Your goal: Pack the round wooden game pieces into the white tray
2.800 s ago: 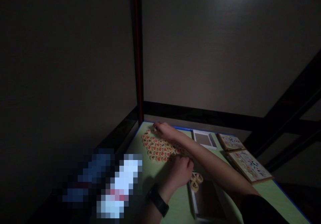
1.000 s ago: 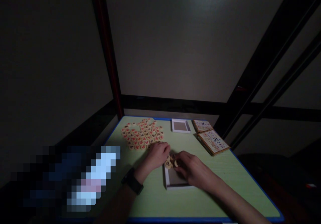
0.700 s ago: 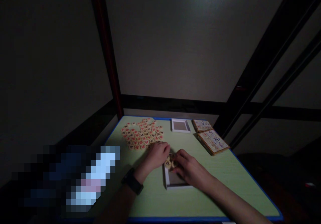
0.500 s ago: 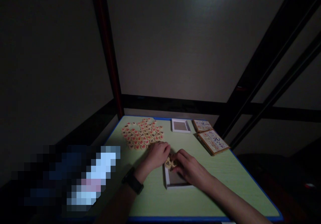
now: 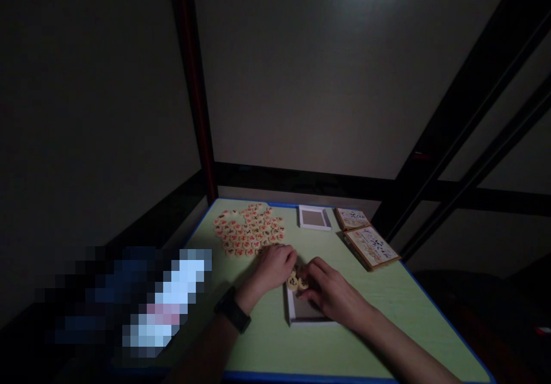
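In a dim room with a grey wall (image 5: 322, 85) and dark frame posts (image 5: 196, 85), a green, blue-edged worktop (image 5: 379, 321) carries a shallow white tray (image 5: 306, 315) near its front, with a few round pieces (image 5: 298, 283) at the tray's far end. The left hand (image 5: 275, 266), a watch (image 5: 232, 309) on its wrist, lies curled at the tray's far left corner. The right hand (image 5: 329, 289) bends its fingers (image 5: 310, 272) onto those pieces; whether either hand grips one I cannot tell. Farther back, well apart from the hands, lie a spread of discs (image 5: 249, 232), a second tray (image 5: 315, 217) and two patterned boards (image 5: 372, 246).
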Available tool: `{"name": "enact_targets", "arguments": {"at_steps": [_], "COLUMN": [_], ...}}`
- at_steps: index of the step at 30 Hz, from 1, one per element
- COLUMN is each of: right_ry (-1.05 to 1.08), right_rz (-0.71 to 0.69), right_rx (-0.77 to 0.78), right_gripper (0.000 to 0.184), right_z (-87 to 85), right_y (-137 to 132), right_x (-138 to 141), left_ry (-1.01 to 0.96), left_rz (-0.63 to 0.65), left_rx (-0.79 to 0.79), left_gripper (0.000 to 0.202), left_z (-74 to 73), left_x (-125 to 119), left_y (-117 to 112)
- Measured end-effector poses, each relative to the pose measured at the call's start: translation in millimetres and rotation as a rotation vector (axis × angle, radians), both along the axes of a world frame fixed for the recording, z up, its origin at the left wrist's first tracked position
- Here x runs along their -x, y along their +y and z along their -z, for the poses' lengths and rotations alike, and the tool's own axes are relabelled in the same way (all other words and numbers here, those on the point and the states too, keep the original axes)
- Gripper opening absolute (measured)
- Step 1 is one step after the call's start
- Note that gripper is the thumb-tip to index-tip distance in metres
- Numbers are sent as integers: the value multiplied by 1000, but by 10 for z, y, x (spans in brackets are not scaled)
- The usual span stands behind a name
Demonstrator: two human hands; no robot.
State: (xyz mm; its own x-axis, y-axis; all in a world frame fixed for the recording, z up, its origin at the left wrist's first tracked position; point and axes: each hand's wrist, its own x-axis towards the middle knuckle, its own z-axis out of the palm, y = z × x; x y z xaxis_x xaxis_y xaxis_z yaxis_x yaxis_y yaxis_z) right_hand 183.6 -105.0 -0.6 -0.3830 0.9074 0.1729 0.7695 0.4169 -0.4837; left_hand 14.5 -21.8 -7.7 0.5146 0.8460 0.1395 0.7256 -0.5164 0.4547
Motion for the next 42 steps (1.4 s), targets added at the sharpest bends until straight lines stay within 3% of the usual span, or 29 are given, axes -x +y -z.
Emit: {"name": "enact_targets", "arguments": {"at_steps": [6, 11, 14, 18, 23, 27, 35, 42], "right_ry": [6, 87, 52, -202, -381, -461, -518, -410], "right_rz": [1, 24, -5, 5, -39, -106, -92, -46], "right_rx": [6, -87, -152, -154, -90, -48, -49, -121], "right_gripper": [16, 16, 11, 25, 37, 31, 19, 25], "right_z": [-39, -240, -388, -480, -404, -312, -199, -269], "right_y": [-28, 147, 531, 1267, 2056, 2401, 2517, 2188], "right_x": [-7, -95, -88, 61, 334, 481, 558, 293], "left_ry": [-6, 14, 5, 0, -26, -45, -37, -2], "left_rz": [-2, -19, -6, -2, -9, -42, -30, -64], "left_rx": [-28, -7, 6, -4, 15, 25, 64, 51], "left_gripper": [34, 33, 32, 35, 33, 32, 31, 33], "left_z": [25, -17, -40, -46, -16, 28, -6, -25], "left_x": [7, 2, -3, -6, -12, -26, -38, -21], "left_y": [3, -14, -21, -23, -2, 22, 8, 14]}}
